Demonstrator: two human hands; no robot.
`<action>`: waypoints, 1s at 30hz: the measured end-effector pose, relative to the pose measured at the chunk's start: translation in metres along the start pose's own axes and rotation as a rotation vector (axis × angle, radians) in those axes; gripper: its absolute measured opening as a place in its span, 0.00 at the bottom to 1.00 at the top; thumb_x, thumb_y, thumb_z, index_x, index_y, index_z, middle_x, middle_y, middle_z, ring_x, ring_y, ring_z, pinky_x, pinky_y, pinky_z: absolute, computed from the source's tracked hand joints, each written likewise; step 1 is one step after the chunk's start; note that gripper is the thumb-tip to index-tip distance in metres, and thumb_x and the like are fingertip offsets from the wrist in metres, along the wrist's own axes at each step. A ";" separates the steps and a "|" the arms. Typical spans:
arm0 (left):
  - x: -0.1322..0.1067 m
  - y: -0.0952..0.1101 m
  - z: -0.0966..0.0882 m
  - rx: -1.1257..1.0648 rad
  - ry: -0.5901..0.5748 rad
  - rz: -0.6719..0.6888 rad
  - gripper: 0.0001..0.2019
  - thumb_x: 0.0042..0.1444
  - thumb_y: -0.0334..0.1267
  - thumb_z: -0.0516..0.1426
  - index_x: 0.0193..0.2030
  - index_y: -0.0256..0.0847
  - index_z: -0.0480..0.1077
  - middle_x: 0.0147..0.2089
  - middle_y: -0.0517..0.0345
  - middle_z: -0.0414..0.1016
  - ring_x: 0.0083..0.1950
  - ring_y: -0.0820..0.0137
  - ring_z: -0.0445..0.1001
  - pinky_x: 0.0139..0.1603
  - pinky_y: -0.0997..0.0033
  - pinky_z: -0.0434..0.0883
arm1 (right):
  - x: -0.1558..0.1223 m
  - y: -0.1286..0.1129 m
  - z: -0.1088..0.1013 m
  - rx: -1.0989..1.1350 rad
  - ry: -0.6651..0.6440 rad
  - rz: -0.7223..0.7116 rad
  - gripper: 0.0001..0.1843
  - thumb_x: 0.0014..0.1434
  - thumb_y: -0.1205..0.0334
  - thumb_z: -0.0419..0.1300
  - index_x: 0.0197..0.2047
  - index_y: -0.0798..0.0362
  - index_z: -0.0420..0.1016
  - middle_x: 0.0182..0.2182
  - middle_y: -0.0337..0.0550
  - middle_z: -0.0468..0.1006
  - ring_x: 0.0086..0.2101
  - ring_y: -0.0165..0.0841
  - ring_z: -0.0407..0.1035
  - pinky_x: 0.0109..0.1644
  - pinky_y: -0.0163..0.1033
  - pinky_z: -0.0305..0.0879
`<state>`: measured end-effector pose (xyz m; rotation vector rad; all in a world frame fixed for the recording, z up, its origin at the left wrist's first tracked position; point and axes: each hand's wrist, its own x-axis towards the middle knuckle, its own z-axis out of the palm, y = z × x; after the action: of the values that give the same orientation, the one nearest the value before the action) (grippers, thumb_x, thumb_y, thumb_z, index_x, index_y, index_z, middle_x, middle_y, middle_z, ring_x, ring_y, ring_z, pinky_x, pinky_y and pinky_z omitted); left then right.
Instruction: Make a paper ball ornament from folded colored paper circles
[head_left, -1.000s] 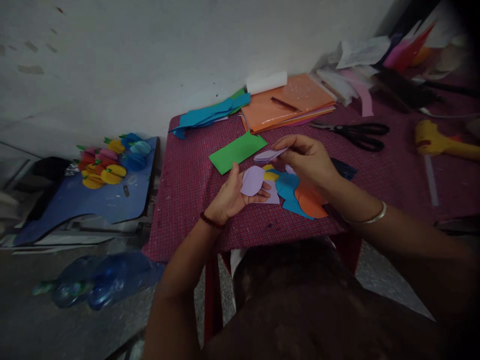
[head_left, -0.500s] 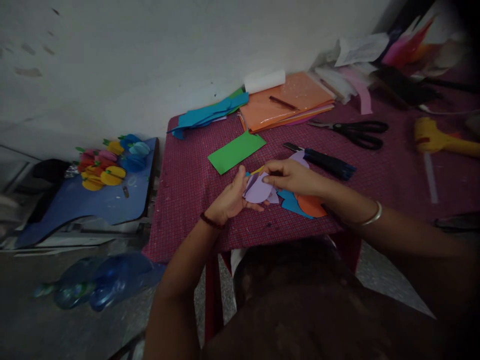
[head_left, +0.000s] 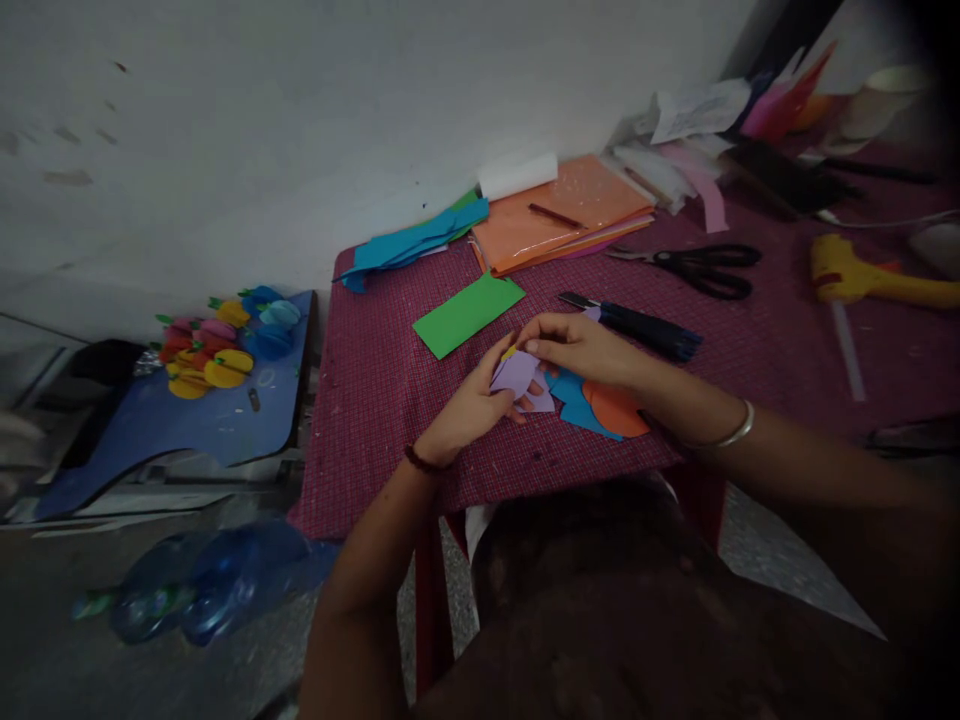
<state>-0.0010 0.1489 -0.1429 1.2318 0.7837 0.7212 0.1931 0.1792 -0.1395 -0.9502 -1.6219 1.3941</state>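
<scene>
My left hand (head_left: 474, 408) is closed around a folded light purple paper cutout (head_left: 516, 372), thumb on the near side. My right hand (head_left: 581, 348) has its fingertips pinched at the cutout's upper edge. A small yellow bit (head_left: 509, 352) shows there, partly hidden by my fingers. Another pale purple paper piece (head_left: 541, 402) lies under my left fingertips. Below my right hand are blue paper pieces (head_left: 589, 415) and orange rounded paper pieces (head_left: 616, 408) on the table. A green paper sheet (head_left: 469, 315) lies just beyond my left hand.
Behind my right hand lie a dark-handled cutter (head_left: 649, 330) and black scissors (head_left: 709, 268). A yellow glue gun (head_left: 844, 272) rests at the right. Orange sheets (head_left: 517, 235) and blue strips (head_left: 416, 240) line the wall. Colourful paper ornaments (head_left: 225, 368) sit on a blue board (head_left: 187, 425).
My left thumb has come down from upright onto the purple cutout. My right fingers have shifted from the cutout's face to its upper edge. The view has tilted slightly.
</scene>
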 end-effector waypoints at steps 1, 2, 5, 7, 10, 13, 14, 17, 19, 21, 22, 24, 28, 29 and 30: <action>0.000 0.001 0.000 -0.011 0.013 0.002 0.43 0.49 0.25 0.57 0.73 0.45 0.49 0.39 0.55 0.78 0.33 0.71 0.76 0.32 0.73 0.74 | 0.000 0.000 -0.001 0.026 -0.040 -0.004 0.12 0.57 0.53 0.64 0.36 0.53 0.72 0.24 0.35 0.73 0.22 0.26 0.63 0.25 0.32 0.61; -0.001 0.002 0.000 -0.022 0.029 0.009 0.43 0.48 0.26 0.58 0.73 0.45 0.50 0.39 0.56 0.78 0.33 0.71 0.76 0.32 0.73 0.74 | 0.000 0.000 -0.001 0.046 -0.074 -0.012 0.14 0.57 0.51 0.65 0.36 0.53 0.72 0.24 0.36 0.73 0.23 0.26 0.64 0.26 0.32 0.62; -0.001 0.004 0.000 -0.023 0.066 0.046 0.43 0.48 0.26 0.58 0.72 0.43 0.50 0.38 0.57 0.77 0.33 0.71 0.76 0.32 0.72 0.74 | 0.000 -0.001 0.001 0.070 -0.116 -0.019 0.16 0.56 0.49 0.66 0.33 0.54 0.72 0.22 0.36 0.74 0.23 0.25 0.65 0.27 0.32 0.63; -0.001 0.004 0.001 0.003 0.057 0.061 0.42 0.48 0.27 0.58 0.71 0.42 0.51 0.39 0.56 0.78 0.33 0.70 0.76 0.32 0.71 0.75 | 0.000 -0.003 0.003 0.090 -0.073 -0.007 0.17 0.53 0.50 0.68 0.30 0.54 0.71 0.20 0.35 0.72 0.21 0.25 0.64 0.26 0.31 0.62; -0.001 0.003 0.002 0.092 0.028 0.022 0.34 0.50 0.28 0.56 0.66 0.37 0.58 0.40 0.51 0.79 0.33 0.70 0.75 0.32 0.70 0.74 | -0.001 -0.007 0.004 0.150 0.092 0.020 0.15 0.51 0.53 0.69 0.28 0.54 0.70 0.19 0.34 0.70 0.20 0.24 0.63 0.25 0.32 0.62; 0.000 0.000 0.001 0.293 0.088 -0.004 0.28 0.51 0.28 0.53 0.61 0.36 0.63 0.41 0.49 0.79 0.34 0.67 0.75 0.34 0.67 0.74 | -0.001 -0.012 0.002 0.192 0.314 0.036 0.12 0.53 0.58 0.67 0.27 0.53 0.68 0.18 0.33 0.68 0.19 0.24 0.62 0.23 0.32 0.60; -0.001 -0.001 0.000 0.390 0.146 0.023 0.28 0.51 0.27 0.53 0.62 0.37 0.64 0.43 0.48 0.79 0.37 0.65 0.76 0.38 0.64 0.74 | -0.001 -0.013 0.000 0.203 0.363 0.041 0.12 0.53 0.60 0.66 0.25 0.53 0.67 0.17 0.33 0.67 0.18 0.24 0.61 0.22 0.31 0.59; -0.004 -0.001 -0.002 0.641 0.357 0.171 0.31 0.52 0.28 0.57 0.65 0.41 0.63 0.55 0.46 0.75 0.57 0.54 0.71 0.56 0.57 0.69 | 0.001 -0.013 -0.005 0.239 0.412 0.056 0.15 0.55 0.62 0.64 0.22 0.51 0.63 0.15 0.32 0.64 0.16 0.23 0.57 0.19 0.31 0.53; -0.007 0.000 -0.001 0.676 0.435 0.252 0.32 0.53 0.31 0.60 0.66 0.41 0.63 0.60 0.44 0.71 0.66 0.49 0.62 0.61 0.56 0.65 | 0.002 -0.011 -0.007 0.275 0.413 0.069 0.17 0.56 0.61 0.63 0.21 0.51 0.60 0.14 0.32 0.61 0.16 0.23 0.55 0.19 0.32 0.51; -0.009 -0.001 0.002 0.644 0.452 0.289 0.31 0.53 0.34 0.62 0.66 0.40 0.63 0.60 0.42 0.70 0.68 0.48 0.58 0.60 0.59 0.66 | 0.002 -0.008 -0.004 0.309 0.411 0.088 0.17 0.55 0.61 0.63 0.21 0.51 0.61 0.14 0.32 0.61 0.17 0.24 0.54 0.19 0.32 0.51; -0.010 -0.001 0.004 0.634 0.449 0.291 0.31 0.54 0.35 0.62 0.65 0.39 0.64 0.60 0.41 0.71 0.68 0.48 0.58 0.58 0.61 0.67 | 0.002 -0.007 -0.001 0.319 0.410 0.102 0.16 0.55 0.62 0.63 0.21 0.51 0.61 0.15 0.32 0.62 0.17 0.24 0.55 0.19 0.32 0.51; -0.010 -0.003 0.009 0.658 0.441 0.267 0.28 0.55 0.35 0.61 0.63 0.39 0.66 0.59 0.41 0.71 0.66 0.50 0.60 0.56 0.64 0.68 | 0.002 -0.004 0.007 0.318 0.396 0.124 0.14 0.54 0.63 0.63 0.22 0.51 0.63 0.16 0.32 0.63 0.17 0.24 0.55 0.19 0.33 0.52; -0.006 -0.003 0.008 0.730 0.427 0.173 0.25 0.57 0.35 0.59 0.63 0.44 0.68 0.59 0.45 0.72 0.65 0.52 0.62 0.59 0.62 0.66 | -0.001 -0.002 0.018 0.258 0.273 0.122 0.16 0.55 0.60 0.64 0.22 0.52 0.64 0.17 0.33 0.64 0.18 0.23 0.55 0.20 0.32 0.51; -0.004 -0.002 0.006 0.678 0.424 0.157 0.23 0.58 0.36 0.59 0.61 0.45 0.70 0.57 0.47 0.73 0.64 0.54 0.64 0.58 0.63 0.67 | -0.002 -0.003 0.019 0.245 0.239 0.102 0.16 0.56 0.57 0.64 0.22 0.52 0.64 0.17 0.34 0.65 0.18 0.23 0.56 0.20 0.32 0.52; -0.003 0.000 0.003 0.584 0.418 0.141 0.19 0.59 0.37 0.59 0.57 0.45 0.72 0.54 0.49 0.75 0.61 0.55 0.68 0.55 0.64 0.69 | -0.003 -0.004 0.018 0.235 0.223 0.072 0.16 0.57 0.55 0.64 0.23 0.52 0.65 0.19 0.34 0.65 0.19 0.23 0.57 0.21 0.32 0.53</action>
<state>0.0002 0.1448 -0.1422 1.6975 1.3246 0.9163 0.1776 0.1688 -0.1376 -0.9927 -1.2405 1.4349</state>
